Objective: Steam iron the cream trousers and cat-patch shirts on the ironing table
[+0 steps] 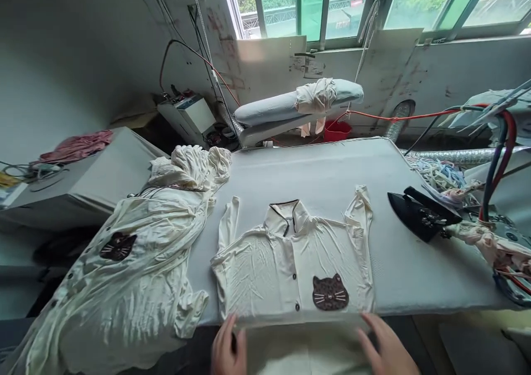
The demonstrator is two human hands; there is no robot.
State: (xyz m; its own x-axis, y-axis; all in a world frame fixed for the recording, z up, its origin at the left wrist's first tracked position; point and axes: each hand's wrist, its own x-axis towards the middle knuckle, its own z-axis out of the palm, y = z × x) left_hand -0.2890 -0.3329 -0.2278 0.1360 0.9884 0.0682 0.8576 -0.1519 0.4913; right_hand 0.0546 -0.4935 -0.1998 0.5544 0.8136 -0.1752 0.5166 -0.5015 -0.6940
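Observation:
A cream shirt (pixel 286 264) with a dark-trimmed collar, dark buttons and a brown cat-face patch (pixel 329 293) lies face up on the grey ironing table (pixel 332 170), sleeves spread upward. Its hem hangs over the table's near edge. My left hand (pixel 227 348) rests on the hem at the lower left, fingers lying flat on the cloth. My right hand (pixel 384 346) rests at the lower right of the hem, fingers stretched out. Neither hand grips the fabric that I can see.
A pile of similar cream shirts (pixel 124 286) covers the table's left end. A black iron (pixel 423 213) lies at the right, hoses and cords (pixel 498 159) behind it. A padded sleeve arm (pixel 290 109) stands at the back. A red bucket (pixel 337 130) sits beyond it.

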